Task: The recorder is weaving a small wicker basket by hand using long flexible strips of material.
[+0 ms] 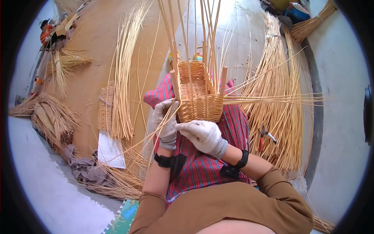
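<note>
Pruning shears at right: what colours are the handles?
One red handle, one mostly white handle; best seen in the head view.

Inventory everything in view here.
Woven basket: one, tan, lap
Upright stakes: several, tan, on basket
Striped cloth: one, reddish, lap
Footwear: two, multicoloured, beyond basket
Cane pile: one, tan, right floor
Pruning shears: one, red and white, on cane pile
Long bundle: one, tan, left floor
Woven panel: one, tan, left floor
Paper sheet: one, white, left floor
Crumpled cloth: one, grey, lower left
Smaller bundles: several, tan, room edges
Foam mat: one, green, bottom left
Other person: one, orange clothing, upper left
Top: one, brown, bottom
Wristbands: two, black, wrists
Left hand: one, white glove, basket's near left corner
Right hand: one, white glove, basket's near side
</note>
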### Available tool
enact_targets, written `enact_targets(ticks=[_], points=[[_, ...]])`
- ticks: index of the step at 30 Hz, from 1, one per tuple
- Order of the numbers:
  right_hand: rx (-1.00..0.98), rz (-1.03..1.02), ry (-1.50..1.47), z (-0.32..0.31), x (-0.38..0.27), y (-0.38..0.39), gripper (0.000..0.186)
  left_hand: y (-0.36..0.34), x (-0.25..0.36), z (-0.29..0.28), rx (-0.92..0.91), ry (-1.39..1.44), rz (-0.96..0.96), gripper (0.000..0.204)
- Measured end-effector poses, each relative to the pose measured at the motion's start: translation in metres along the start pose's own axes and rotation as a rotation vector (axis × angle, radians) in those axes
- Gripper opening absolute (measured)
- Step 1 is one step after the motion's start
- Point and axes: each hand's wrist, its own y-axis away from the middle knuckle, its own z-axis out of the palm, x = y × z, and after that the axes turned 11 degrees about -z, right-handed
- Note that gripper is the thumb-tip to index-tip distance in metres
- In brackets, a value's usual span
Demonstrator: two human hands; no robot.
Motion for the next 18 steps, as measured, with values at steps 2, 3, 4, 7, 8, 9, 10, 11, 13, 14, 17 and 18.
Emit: enact_targets(ticks=[2, 3, 4, 7, 8, 9, 10, 11, 13, 14, 17, 18], points=[[0.076, -0.014, -0.038, 0.009, -0.001, -0.001, 0.024, 0.005, -0.01, -0.01, -0.022, 0.074, -0.06, 0.018], [0.058, -0.015, -0.019, 0.008, -0.006, -0.006, 0.027, 0.009, -0.012, -0.014, -0.016, -0.106, 0.084, 0.019], [0.062, -0.011, -0.022, 0.01, -0.007, -0.011, 0.027, 0.011, -0.014, -0.017, -0.011, -0.286, 0.23, 0.019], [-0.006, -0.204, 0.142, 0.016, -0.001, -0.016, 0.028, 0.001, -0.005, -0.027, -0.123, -0.424, 0.332, 0.018], [-0.008, -0.201, 0.144, 0.015, 0.004, -0.009, 0.028, 0.0, 0.003, -0.026, -0.217, -0.383, 0.28, 0.017], [0.131, -0.153, 0.041, 0.01, 0.012, -0.003, 0.028, -0.002, 0.008, -0.027, -0.222, -0.374, 0.152, 0.019], [0.264, -0.106, -0.074, 0.006, 0.016, 0.004, 0.027, -0.012, 0.004, -0.036, -0.322, -0.186, -0.164, 0.03], [0.38, 0.154, -0.249, -0.002, 0.025, 0.007, 0.022, -0.017, -0.001, -0.041, -0.261, -0.258, -0.115, 0.033], [0.497, 0.602, -0.501, -0.021, 0.055, 0.016, 0.017, -0.027, 0.013, -0.02, -0.213, -0.318, -0.075, 0.037], [0.499, 0.776, -0.592, -0.025, 0.068, 0.02, 0.018, -0.029, 0.017, -0.008, -0.301, -0.236, -0.069, 0.035], [0.525, 0.436, -0.229, -0.019, 0.062, -0.023, 0.018, -0.03, -0.011, 0.0, -0.297, -0.225, -0.038, 0.031], [0.454, 0.177, 0.044, -0.022, 0.063, -0.046, 0.023, -0.029, -0.024, 0.002, -0.225, -0.294, -0.023, 0.03]])
